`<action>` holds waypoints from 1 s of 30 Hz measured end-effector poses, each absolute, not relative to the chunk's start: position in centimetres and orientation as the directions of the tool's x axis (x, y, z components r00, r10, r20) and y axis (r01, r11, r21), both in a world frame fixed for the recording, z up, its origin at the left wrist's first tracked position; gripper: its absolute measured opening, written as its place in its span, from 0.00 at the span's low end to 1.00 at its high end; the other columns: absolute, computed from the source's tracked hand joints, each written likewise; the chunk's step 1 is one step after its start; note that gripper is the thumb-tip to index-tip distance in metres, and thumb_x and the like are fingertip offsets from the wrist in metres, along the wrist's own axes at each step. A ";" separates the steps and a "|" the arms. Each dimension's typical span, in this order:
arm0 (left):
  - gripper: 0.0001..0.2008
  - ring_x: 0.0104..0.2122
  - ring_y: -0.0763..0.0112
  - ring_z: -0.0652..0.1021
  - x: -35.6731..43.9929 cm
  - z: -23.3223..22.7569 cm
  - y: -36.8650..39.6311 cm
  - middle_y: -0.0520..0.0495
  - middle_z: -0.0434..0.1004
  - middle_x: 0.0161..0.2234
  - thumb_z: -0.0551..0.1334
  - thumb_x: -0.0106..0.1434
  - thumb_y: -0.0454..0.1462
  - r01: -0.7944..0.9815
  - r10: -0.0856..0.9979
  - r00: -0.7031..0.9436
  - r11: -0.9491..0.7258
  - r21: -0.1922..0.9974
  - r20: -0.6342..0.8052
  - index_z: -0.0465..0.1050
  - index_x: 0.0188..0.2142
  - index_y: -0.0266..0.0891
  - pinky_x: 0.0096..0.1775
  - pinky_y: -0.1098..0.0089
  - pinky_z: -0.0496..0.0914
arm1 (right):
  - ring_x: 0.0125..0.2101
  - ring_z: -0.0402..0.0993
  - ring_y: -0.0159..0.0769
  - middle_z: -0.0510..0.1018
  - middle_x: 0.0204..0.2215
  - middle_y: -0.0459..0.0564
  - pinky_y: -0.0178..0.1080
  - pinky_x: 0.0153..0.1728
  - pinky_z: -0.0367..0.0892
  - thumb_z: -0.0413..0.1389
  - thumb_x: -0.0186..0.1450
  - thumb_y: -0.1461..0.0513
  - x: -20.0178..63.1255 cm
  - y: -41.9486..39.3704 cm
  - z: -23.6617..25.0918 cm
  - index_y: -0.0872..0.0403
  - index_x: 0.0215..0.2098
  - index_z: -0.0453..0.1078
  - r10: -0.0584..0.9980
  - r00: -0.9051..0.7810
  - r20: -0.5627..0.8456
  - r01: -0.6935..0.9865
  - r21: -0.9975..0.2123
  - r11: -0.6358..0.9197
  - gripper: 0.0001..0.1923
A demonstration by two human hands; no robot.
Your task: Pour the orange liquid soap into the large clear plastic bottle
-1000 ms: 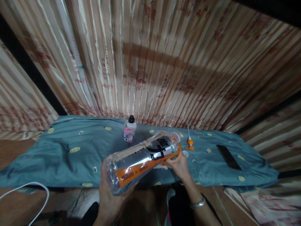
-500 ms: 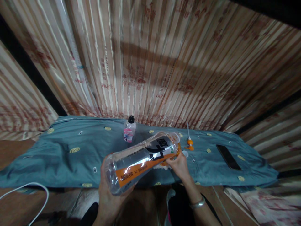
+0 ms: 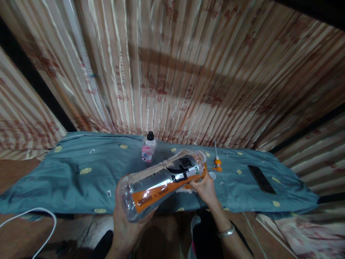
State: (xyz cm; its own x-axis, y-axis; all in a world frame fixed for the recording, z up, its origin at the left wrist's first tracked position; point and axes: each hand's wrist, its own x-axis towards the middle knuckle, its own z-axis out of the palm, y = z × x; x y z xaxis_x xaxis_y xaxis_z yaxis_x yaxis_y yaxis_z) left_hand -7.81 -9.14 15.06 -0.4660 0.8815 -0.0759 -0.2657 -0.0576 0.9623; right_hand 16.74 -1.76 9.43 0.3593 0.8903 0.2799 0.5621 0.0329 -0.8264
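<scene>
Clear btl (image 3: 161, 189) unmoved, contents unclear; L grip (image 3: 128, 226) clamps it, R grip (image 3: 206, 189) orange item (image 3: 205, 169).

Glossy clear plastic bottle (image 3: 162, 182), smooth plastic pump (image 3: 217, 163), creased matt cloth cover (image 3: 99, 172), shiny metal bracelet (image 3: 228, 231)

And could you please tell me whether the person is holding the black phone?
No, the black phone lies on the blue-green cloth, right of the right hand.

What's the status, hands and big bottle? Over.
Left hand under the clear bottle's base; bottle aslant. Right hand gripping an orange item at its neck, mostly hidden. Orange pump lying apart from both hands.
</scene>
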 end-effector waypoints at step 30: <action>0.47 0.49 0.42 0.83 -7.7 15.3 -9.3 0.46 0.83 0.50 0.83 0.34 0.42 -0.271 0.884 -0.459 -0.043 0.962 -0.090 0.72 0.56 0.49 0.54 0.42 0.76 | 0.36 0.86 0.51 0.87 0.36 0.52 0.46 0.39 0.80 0.62 0.50 0.53 16.7 -1.9 9.4 0.52 0.47 0.71 0.897 0.355 0.262 0.545 -0.838 0.029 0.27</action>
